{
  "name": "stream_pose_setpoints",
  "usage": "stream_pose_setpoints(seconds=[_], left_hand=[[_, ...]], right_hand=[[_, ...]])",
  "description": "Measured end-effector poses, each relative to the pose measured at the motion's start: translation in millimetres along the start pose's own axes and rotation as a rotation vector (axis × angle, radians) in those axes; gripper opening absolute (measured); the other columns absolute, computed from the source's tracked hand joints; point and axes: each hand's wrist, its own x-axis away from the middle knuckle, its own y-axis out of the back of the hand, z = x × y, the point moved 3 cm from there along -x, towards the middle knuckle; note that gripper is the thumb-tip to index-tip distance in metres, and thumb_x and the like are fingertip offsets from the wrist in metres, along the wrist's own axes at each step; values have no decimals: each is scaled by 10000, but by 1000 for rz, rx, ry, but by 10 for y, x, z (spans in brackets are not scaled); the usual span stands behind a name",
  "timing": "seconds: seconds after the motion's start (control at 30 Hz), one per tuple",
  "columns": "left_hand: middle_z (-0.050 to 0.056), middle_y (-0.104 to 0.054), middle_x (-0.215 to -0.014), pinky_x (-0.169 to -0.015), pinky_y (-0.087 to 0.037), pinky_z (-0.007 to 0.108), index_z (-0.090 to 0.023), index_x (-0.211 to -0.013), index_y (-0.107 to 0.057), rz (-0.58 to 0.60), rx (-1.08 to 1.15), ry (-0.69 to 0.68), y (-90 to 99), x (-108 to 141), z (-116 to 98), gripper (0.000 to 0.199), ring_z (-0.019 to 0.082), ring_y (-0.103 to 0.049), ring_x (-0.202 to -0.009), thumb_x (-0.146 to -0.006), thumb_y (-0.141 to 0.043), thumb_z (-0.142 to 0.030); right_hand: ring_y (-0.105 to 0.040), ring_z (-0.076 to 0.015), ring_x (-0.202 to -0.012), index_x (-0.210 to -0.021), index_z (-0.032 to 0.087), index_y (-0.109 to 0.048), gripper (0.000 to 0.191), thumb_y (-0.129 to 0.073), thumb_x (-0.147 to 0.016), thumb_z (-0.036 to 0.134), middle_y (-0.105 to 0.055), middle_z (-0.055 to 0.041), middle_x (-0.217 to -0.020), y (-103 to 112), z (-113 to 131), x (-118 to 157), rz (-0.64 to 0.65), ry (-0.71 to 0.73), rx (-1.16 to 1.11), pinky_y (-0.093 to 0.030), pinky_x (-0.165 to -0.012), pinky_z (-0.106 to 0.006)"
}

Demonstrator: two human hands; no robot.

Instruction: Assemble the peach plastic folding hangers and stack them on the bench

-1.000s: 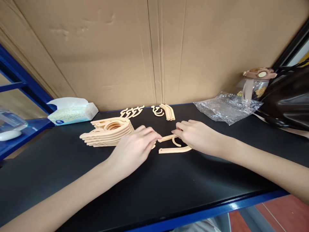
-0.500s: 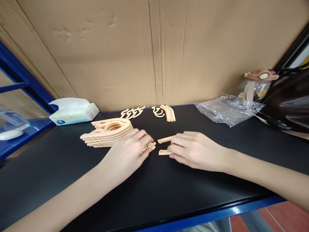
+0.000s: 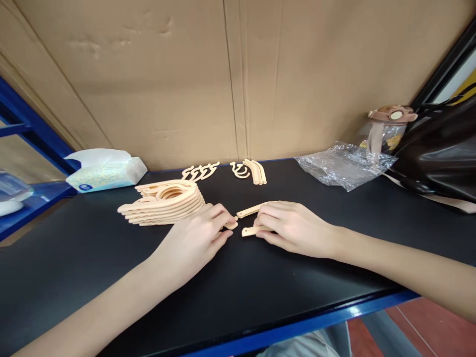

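Note:
My left hand (image 3: 199,230) rests low over the black table, its fingers closed on a small beige hanger piece (image 3: 232,225) whose rounded end pokes out at the fingertips. Most of that piece is hidden. Facing it, my right hand (image 3: 293,228) is closed on two flat beige hanger arms, an upper arm (image 3: 247,210) and a lower arm (image 3: 249,231). The arms' holed ends point left, a small gap short of the left hand's piece. Just behind my left hand lies a stack of beige hangers (image 3: 163,210).
Farther back lie several beige hooks (image 3: 201,171), a few more hooks (image 3: 241,171) and some curved hanger arms (image 3: 255,172). A tissue pack (image 3: 106,173) is at left. Crumpled clear plastic (image 3: 344,166), a bottle (image 3: 390,129) and a black bag (image 3: 442,158) occupy the right.
The upper hanger arm has slid left and tilted, spreading from the lower one. The left hand's fingers cover more of the small piece. The whole view has shifted slightly.

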Motion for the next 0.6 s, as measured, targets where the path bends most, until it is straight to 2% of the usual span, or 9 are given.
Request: stream_pose_setpoints(seconds=[0.1,0.33,0.47,0.6], left_hand=[[-9,-584,-955,-686,-407,274,-206,-981,-583,-7,11,-19,-14,-2,-2,150,160,-558,-862,-934,-441,-219],[3,-585,-939,-658,-413,283,-212,-998,-576,1,-31,-32,-63,-12,20,148,175,-557,-835,-931,-445,-228],[11,-607,-936,-676,-427,302,-199,-1004,-586,-10,-86,19,-41,6,41,151,197,-574,-849,-892,-531,-284],[5,-622,-912,-671,-432,292,-202,-970,-595,10,-55,50,-34,14,59,128,193,-584,-842,-890,-533,-280]], right_hand=[[-586,-160,-889,-869,156,-562,217,-382,-952,244,-616,-56,-893,13,17,-4,-32,8,16,-462,-867,-310],[-587,-166,-852,-864,148,-545,232,-356,-961,241,-594,-44,-791,-11,-16,-5,-30,-14,74,-459,-849,-314],[-567,-160,-763,-874,145,-543,244,-342,-962,250,-584,-40,-780,-31,-24,6,14,-33,104,-458,-755,-306],[-551,-151,-706,-867,154,-537,246,-337,-965,256,-580,-30,-759,-28,-9,14,17,-55,128,-417,-639,-276]])
